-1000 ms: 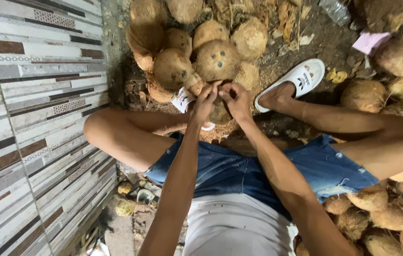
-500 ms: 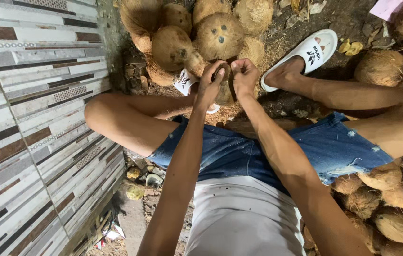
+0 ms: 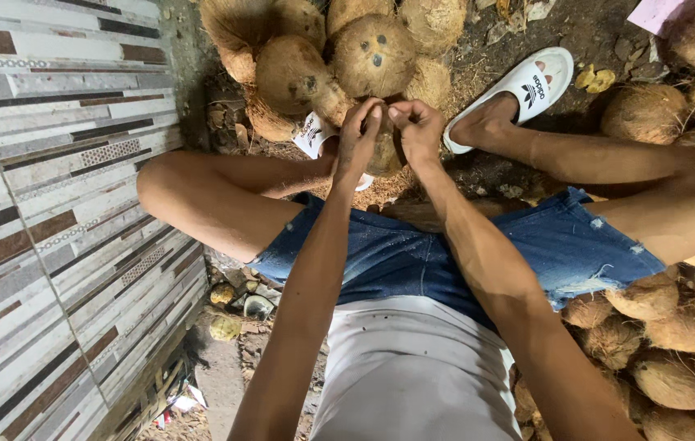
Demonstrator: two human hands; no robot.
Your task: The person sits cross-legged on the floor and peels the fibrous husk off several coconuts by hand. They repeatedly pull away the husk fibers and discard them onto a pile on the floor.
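Both hands on a coconut, held between my feet

My left hand (image 3: 357, 140) and right hand (image 3: 418, 131) close fingers-down on the fibrous brown coconut (image 3: 383, 152), fingertips meeting at its top. For a firm pull, I judge it best to grip low and keep the nut steady. Round, rough-husked coconuts (image 3: 374, 55) lie piled ahead on the dirt ground (image 3: 478, 73); smooth white sandals (image 3: 527, 86) flank them.

Your hands grip a rough, fibrous coconut (image 3: 386, 151). Shorts (image 3: 413, 253) are frayed denim cloth; slipper (image 3: 527, 86) is smooth matt plastic. Wall tiles (image 3: 45, 188) look glossy.
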